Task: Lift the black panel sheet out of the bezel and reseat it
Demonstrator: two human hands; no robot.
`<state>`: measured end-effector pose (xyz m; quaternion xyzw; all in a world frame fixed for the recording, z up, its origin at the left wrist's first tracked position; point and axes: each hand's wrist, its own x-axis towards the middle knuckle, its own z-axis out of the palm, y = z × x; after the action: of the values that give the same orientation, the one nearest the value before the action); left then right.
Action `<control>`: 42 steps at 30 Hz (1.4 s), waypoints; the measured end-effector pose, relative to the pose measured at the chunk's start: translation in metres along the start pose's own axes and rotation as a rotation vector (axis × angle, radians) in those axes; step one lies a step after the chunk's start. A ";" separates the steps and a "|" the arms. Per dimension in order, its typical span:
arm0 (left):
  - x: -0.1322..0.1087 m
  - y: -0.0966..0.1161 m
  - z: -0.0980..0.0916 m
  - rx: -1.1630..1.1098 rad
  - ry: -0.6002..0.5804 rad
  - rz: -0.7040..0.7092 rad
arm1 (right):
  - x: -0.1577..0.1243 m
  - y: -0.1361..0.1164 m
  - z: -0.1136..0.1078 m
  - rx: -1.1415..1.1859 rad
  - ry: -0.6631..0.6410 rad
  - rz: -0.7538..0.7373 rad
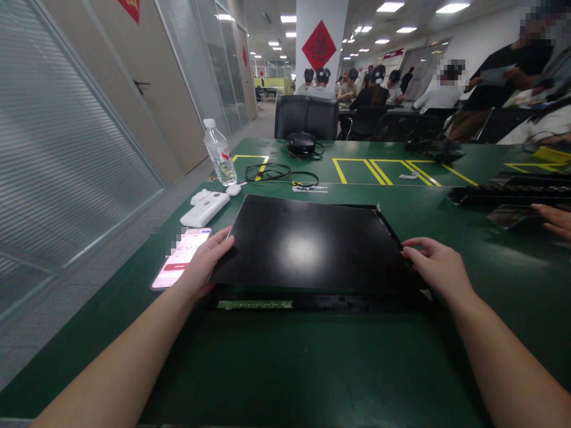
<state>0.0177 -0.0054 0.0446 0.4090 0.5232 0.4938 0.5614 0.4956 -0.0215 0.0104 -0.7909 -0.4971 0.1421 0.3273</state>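
Observation:
A glossy black screen panel [285, 244] lies tilted over a black frame [357, 302], its left side raised. A green circuit board strip [254, 305] shows along the near side of the frame. My left hand [213, 255] is closed on the panel's left edge, thumb on top and the other fingers partly hidden beneath. At the right edge, my right hand [435, 261] is closed in a pinch by the panel's rim. How far its fingertips reach under the panel is hidden.
A lit phone [182, 258], a white device [205, 209] and a water bottle [220, 153] stand on the left of the green table [312, 368]. Behind the panel lie a black cable [267, 172] and a black headset-like device [302, 144]. Another person's hand [555, 220] is near dark parts [513, 195] at right.

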 end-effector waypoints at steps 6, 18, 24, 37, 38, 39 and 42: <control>0.003 -0.004 -0.002 -0.006 0.013 -0.006 | -0.001 0.002 0.002 -0.044 0.031 -0.076; -0.001 -0.001 0.001 -0.030 -0.057 -0.028 | -0.003 -0.004 0.000 -0.068 0.013 -0.075; -0.001 -0.001 0.000 -0.002 -0.038 -0.033 | -0.003 -0.003 -0.001 -0.075 0.001 -0.076; -0.004 0.003 0.003 0.018 -0.026 -0.040 | -0.001 -0.002 0.000 -0.068 0.008 -0.080; -0.004 0.003 0.003 0.017 -0.028 -0.038 | -0.001 -0.002 0.000 -0.069 0.009 -0.080; -0.004 0.003 0.003 0.018 -0.027 -0.037 | -0.001 -0.002 0.000 -0.069 0.012 -0.082; -0.004 0.002 0.003 0.034 -0.017 -0.031 | -0.001 0.000 0.001 -0.059 0.022 -0.103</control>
<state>0.0209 -0.0085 0.0478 0.4144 0.5329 0.4726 0.5666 0.4948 -0.0221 0.0099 -0.7750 -0.5377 0.1018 0.3161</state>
